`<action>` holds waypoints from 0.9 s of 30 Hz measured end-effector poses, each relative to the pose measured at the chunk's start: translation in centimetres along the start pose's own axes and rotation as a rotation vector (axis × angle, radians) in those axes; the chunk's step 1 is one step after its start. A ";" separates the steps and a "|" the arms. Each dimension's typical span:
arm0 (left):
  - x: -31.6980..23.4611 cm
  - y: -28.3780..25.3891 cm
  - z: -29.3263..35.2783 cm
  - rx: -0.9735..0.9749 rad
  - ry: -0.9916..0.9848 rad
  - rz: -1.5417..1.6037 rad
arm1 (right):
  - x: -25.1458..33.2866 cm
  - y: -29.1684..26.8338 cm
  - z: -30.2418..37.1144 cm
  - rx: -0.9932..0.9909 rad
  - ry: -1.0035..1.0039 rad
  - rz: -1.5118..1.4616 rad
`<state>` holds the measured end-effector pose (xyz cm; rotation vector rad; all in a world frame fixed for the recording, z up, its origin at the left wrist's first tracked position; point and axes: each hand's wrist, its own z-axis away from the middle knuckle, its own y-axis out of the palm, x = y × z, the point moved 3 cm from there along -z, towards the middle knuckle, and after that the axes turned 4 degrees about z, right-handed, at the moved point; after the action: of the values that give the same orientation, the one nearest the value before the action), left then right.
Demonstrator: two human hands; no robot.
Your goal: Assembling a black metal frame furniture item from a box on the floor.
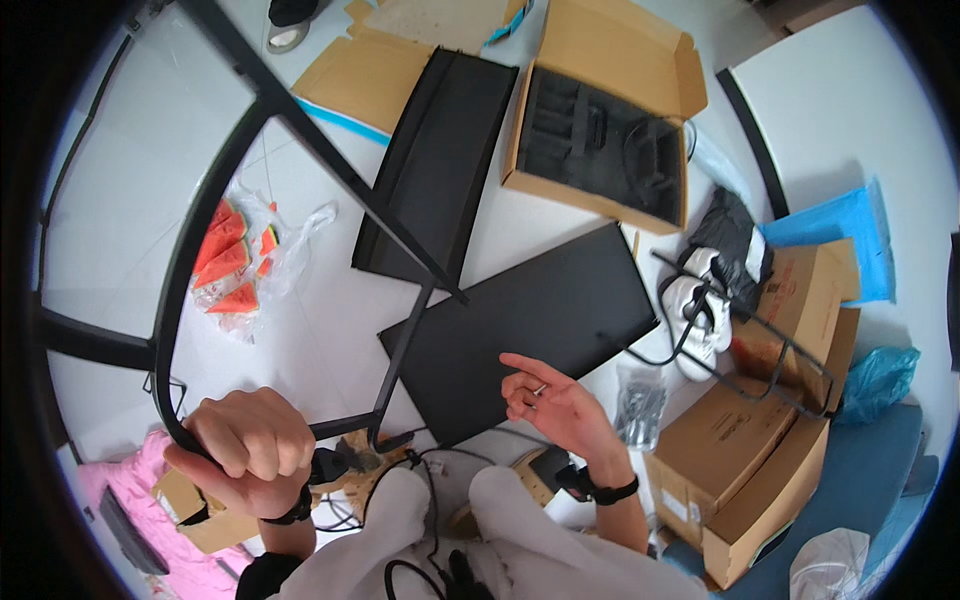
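Rack (pixel 350 185), black metal tube, 1 piece: spans the upper left to left of centre of the head view, 1 bar ending over the black panels. Left hand (pixel 248 440), lower left: clenched around the rack's lower tube, knuckles up. Right hand (pixel 560 405), below centre: grasping nothing, index finger extended, other fingers loosely curled, 1 ring; overlaps the near edge of the flat panel (pixel 540 310), contact cannot be told. Wrist straps, black: 1 on each arm.

Flat panel: black, centre, tilted up to the right. Tray panel (pixel 435 165): black, raised edges, upper centre. Open box (pixel 625 55): cardboard, upper right of centre, black foam inside. Cardboard (pixel 365 80): flattened, top centre-left. Watermelon slices (pixel 222 250): red, left, on clear plastic. Shoes (pixel 690 310): white, right of centre. Clear bag (pixel 640 405): dark contents, left of the cartons (pixel 725 430), lower right. Blue sheet (pixel 850 240): right. Pink cloth (pixel 140 470): lower left, small carton (pixel 215 530) on it.
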<state>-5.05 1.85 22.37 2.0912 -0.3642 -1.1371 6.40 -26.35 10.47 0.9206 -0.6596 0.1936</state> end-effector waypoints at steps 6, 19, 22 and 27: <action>-0.2 0.1 1.7 -0.037 0.069 -0.039 | 1.6 5.2 1.9 0.264 0.044 0.040; -0.4 3.4 2.8 -0.201 0.514 -0.182 | -0.5 4.9 0.7 -0.239 -0.201 0.856; 3.4 3.5 2.4 -0.165 0.371 -0.148 | -0.4 8.2 0.1 -0.156 -0.450 1.144; 5.7 4.2 0.4 -0.230 0.196 -0.283 | 1.0 11.6 -3.8 -0.249 -0.677 1.510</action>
<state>-1.73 -4.43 21.68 2.0666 0.1542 -1.0625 3.95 -16.44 17.27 0.0431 -1.8816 1.1304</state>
